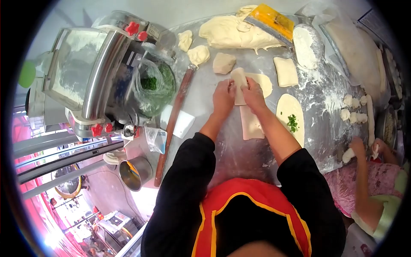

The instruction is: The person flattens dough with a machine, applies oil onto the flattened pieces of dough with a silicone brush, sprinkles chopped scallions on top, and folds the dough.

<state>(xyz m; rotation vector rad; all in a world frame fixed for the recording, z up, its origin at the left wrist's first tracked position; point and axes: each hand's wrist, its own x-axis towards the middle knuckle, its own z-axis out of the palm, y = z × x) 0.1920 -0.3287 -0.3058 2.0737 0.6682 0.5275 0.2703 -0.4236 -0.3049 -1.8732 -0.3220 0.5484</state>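
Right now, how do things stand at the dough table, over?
Left hand and right hand on a dough strip. Second strip close below, beside right forearm. Wooden rod off left.

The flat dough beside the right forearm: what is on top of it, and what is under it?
On the flat dough lie chopped green bits. The black right sleeve may hide its near end. What is directly under the dough is covered.
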